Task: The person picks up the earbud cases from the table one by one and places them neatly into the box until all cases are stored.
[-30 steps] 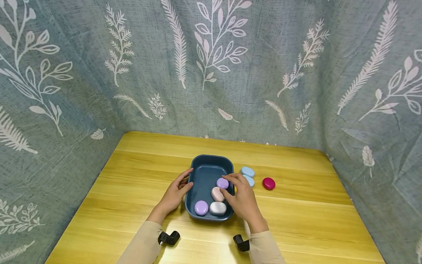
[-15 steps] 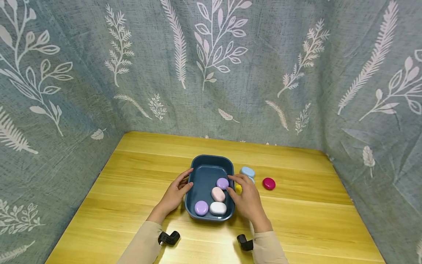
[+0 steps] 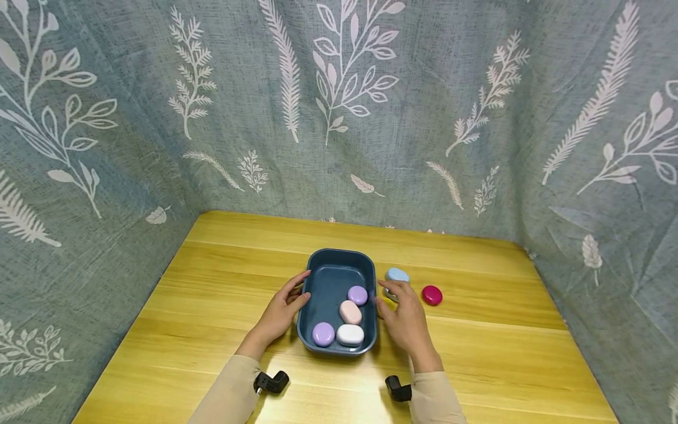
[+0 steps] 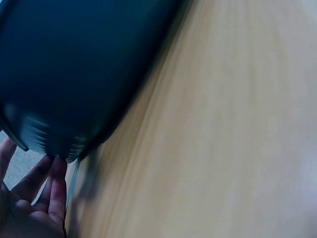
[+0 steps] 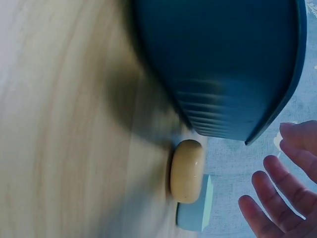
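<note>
At lower centre of the head view, the left hand (image 3: 281, 309) touches the plastic bin (image 3: 324, 294) with spread fingers; the right hand (image 3: 406, 318), fingers parted and empty, is at its right. Beside it, the yellow oval block (image 5: 187, 171), mostly hidden from above, is probably light, hard, slick: pinch its sides.

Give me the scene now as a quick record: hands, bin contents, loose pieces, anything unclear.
Left hand: fingertips touching the outer side of the dark blue bin
Right hand: beside the bin, fingers relaxed, holding nothing
In bin: two purple pieces, pale pink piece, white piece
Loose, right of bin: crimson piece, light blue piece, yellow piece
Unclear: exact loose count, partly hidden
</note>
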Demonstrator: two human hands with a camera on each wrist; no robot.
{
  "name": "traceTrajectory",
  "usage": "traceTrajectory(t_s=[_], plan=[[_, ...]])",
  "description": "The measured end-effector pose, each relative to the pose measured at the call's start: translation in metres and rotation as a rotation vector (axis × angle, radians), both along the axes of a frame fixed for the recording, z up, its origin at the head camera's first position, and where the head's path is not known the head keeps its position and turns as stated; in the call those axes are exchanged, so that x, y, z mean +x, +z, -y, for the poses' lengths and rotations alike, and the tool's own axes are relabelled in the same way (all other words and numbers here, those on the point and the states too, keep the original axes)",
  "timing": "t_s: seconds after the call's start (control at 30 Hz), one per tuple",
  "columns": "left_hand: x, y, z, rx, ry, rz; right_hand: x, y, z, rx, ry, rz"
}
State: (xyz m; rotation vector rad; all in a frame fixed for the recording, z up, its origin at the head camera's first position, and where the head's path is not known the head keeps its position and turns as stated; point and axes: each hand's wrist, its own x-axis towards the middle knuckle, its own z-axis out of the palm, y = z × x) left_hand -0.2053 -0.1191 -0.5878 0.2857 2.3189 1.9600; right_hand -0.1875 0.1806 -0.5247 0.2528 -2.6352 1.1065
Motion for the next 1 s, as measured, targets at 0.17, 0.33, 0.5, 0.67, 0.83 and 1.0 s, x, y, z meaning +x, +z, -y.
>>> traceTrajectory(t_s=[0.17,0.33,0.5,0.67,0.83,1.0], plan=[[0.000,-0.001,0.000,0.003,0.002,0.000,-0.001,-0.004,-0.002,0.012,-0.020,0.013],[0.000,-0.001,0.000,-0.001,0.002,0.002,-0.002,-0.007,-0.004,0.001,-0.028,0.036],[0.000,-0.001,0.000,-0.002,0.002,0.002,-0.003,-0.010,-0.006,-0.016,-0.031,0.034],[0.000,-0.001,0.000,-0.002,0.002,0.005,-0.005,-0.014,-0.008,-0.005,-0.038,0.045],[0.000,-0.001,0.000,-0.004,0.003,0.008,-0.006,-0.017,-0.008,0.017,-0.047,0.058],[0.000,-0.001,0.000,-0.008,0.006,0.010,-0.005,-0.018,-0.007,0.047,-0.053,0.053]])
